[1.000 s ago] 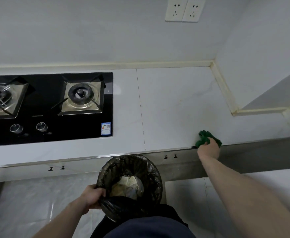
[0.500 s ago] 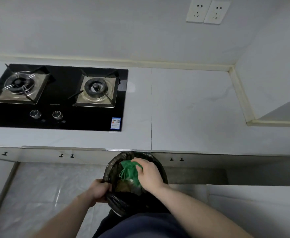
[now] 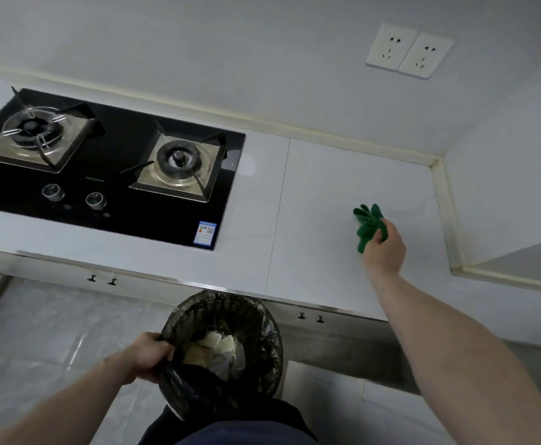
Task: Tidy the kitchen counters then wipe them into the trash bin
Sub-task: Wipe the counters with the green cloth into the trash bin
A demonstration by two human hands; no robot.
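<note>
Right hand (image 3: 385,248) swung the gripped green cloth (image 3: 368,224) from the trash bin (image 3: 264,342), left hand (image 3: 147,356) clutching its rim, back over the worktop (image 3: 320,200) beside the hob (image 3: 115,175).

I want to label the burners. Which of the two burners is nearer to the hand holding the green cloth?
The right burner, beside the bare counter where the right hand holds the green cloth; the left burner lies farther away.

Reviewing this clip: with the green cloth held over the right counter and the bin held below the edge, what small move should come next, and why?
Probably lower the right hand so the green cloth meets the counter, then drag it toward the front edge. The cloth is bunched in that hand and seems slightly lifted, though contact is unclear. The left hand grips the trash bin rim just below that edge, ready to catch debris.
</note>
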